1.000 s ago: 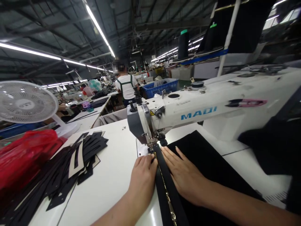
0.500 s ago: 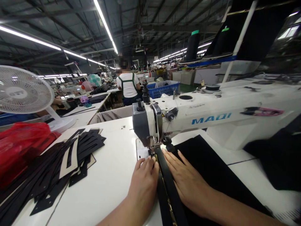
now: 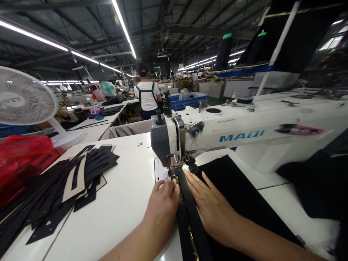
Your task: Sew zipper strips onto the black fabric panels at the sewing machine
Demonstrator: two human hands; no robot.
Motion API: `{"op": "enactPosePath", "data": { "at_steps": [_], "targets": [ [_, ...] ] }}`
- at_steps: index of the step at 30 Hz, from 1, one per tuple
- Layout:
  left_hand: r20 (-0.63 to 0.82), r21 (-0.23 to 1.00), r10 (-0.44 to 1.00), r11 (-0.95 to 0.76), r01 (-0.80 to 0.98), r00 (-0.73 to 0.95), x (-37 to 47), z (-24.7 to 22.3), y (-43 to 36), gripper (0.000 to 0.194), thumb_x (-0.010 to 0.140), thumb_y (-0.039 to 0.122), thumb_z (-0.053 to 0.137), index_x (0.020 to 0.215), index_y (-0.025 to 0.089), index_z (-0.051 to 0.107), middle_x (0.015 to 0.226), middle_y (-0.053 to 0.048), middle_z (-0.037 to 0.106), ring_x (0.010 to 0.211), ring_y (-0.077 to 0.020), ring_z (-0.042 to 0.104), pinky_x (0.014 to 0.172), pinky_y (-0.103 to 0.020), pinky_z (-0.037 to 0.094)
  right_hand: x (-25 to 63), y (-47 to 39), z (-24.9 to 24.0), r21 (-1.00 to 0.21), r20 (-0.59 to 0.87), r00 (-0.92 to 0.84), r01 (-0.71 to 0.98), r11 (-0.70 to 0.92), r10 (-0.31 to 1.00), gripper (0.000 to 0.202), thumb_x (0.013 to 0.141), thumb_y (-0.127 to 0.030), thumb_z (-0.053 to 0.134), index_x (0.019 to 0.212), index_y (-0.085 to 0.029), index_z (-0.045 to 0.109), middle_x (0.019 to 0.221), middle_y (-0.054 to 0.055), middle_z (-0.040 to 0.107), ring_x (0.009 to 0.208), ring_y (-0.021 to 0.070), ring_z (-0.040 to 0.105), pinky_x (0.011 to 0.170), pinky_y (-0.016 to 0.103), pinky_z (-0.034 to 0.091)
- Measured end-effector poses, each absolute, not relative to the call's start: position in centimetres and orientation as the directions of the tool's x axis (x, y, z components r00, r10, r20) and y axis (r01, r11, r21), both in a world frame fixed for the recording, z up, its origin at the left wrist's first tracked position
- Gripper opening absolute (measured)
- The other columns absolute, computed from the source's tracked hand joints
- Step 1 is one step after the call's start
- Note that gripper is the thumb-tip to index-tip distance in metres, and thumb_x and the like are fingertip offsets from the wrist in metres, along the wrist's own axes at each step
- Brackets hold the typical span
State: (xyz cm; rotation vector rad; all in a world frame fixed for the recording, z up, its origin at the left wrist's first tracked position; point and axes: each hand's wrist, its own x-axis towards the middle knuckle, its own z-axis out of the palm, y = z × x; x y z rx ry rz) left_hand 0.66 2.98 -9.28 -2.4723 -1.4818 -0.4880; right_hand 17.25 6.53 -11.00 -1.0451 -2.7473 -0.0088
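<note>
A black strip with a gold zipper (image 3: 191, 217) runs from the bottom edge up under the presser foot of a white sewing machine (image 3: 239, 132). My left hand (image 3: 163, 203) has its fingers bent and pressed together on the strip's left edge, close to the foot. Spread over the strip's right side and the black fabric, my right hand (image 3: 212, 203) lies flat, fingertips near the needle area. The large black fabric piece (image 3: 244, 192) lies beneath and right of it. Slotted black pieces (image 3: 92, 163), one with a beige face, are heaped at the left.
A white fan (image 3: 27, 98) and a red plastic bag (image 3: 24, 156) are at the left. Behind the machine are a blue crate (image 3: 190, 103) and a person in a white shirt (image 3: 148, 96). More black cloth (image 3: 312, 185) hangs at the right.
The whole view has shifted slightly, so hands, machine and table appear a little further left. Both hands keep nearly the same places by the presser foot.
</note>
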Motion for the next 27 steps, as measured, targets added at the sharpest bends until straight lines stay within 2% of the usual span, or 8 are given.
{"op": "enactPosePath", "data": {
  "at_steps": [8,17,24,27],
  "targets": [
    [0.361,-0.002,0.813,-0.489,0.872,0.456,0.5,-9.0,3.3,0.025,0.083,0.005,0.045,0.105,0.012,0.055,0.104,-0.013,0.059,0.100,-0.0231,0.055,0.092,-0.041,0.044,17.1,6.5,-11.0,-0.129,0.207,-0.713,0.659,0.741,0.670,0.052,0.089,-0.023,0.033,0.139,-0.010,0.029,0.144,0.012,0.021,0.133,0.0250,0.020,0.107,0.053,0.022],
    [0.341,0.055,0.836,-0.474,0.879,0.429,0.0,-9.1,3.7,0.029,0.081,0.003,0.045,0.106,0.014,0.057,0.104,-0.012,0.059,0.096,-0.0231,0.055,0.085,-0.039,0.049,16.8,7.3,-10.9,-0.201,0.212,-0.708,0.643,0.739,0.673,0.051,0.088,-0.022,0.034,0.138,-0.011,0.032,0.144,0.013,0.022,0.133,0.0264,0.022,0.107,0.054,0.019],
    [0.320,0.051,0.844,-0.469,0.882,0.430,-0.5,-9.0,3.5,0.030,0.079,0.001,0.048,0.104,0.014,0.059,0.103,-0.010,0.061,0.092,-0.0228,0.057,0.084,-0.038,0.050,16.9,8.6,-9.5,-0.250,0.224,-0.722,0.607,0.755,0.655,0.049,0.088,-0.026,0.035,0.136,-0.015,0.037,0.142,0.013,0.032,0.132,0.0267,0.026,0.106,0.054,0.020],
    [0.357,0.059,0.827,-0.484,0.873,0.434,-0.7,-9.3,3.2,0.034,0.079,0.002,0.047,0.108,0.017,0.058,0.107,-0.010,0.060,0.095,-0.0231,0.056,0.083,-0.040,0.050,18.1,6.2,-9.7,-0.248,0.304,-0.690,0.609,0.753,0.658,0.048,0.086,-0.029,0.041,0.131,-0.012,0.043,0.137,0.016,0.041,0.127,0.0283,0.034,0.104,0.051,0.026]
  ]
}}
